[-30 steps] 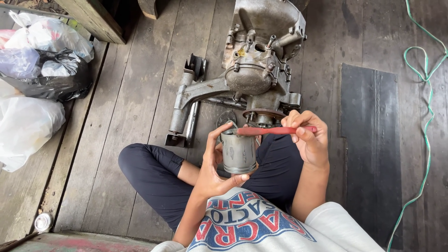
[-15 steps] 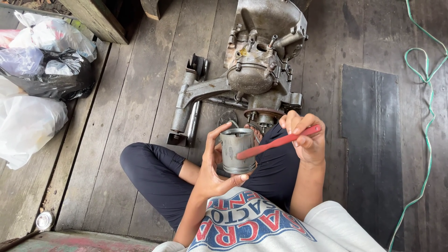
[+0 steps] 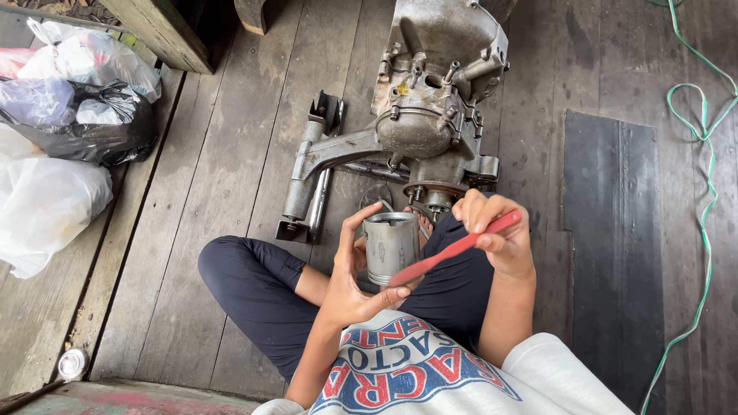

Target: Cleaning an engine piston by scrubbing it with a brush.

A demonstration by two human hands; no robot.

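I sit cross-legged on a wooden floor. My left hand (image 3: 355,277) grips a grey metal piston (image 3: 390,244), held upright over my lap. My right hand (image 3: 496,234) holds a red toothbrush (image 3: 453,250) by its handle, with the head slanting down against the lower right side of the piston. A grey metal engine block (image 3: 430,100) lies on the boards just beyond my knees, with a swing arm (image 3: 315,165) reaching toward the left.
Black and white plastic bags (image 3: 61,146) are piled at the left. A dark metal sheet (image 3: 611,253) lies on the right, with a green cord (image 3: 703,192) looping beside it. A small tin can (image 3: 71,363) stands at the lower left.
The toothbrush has swung from level across the piston's top to slanting down along its lower side. The piston has stayed in my left hand.
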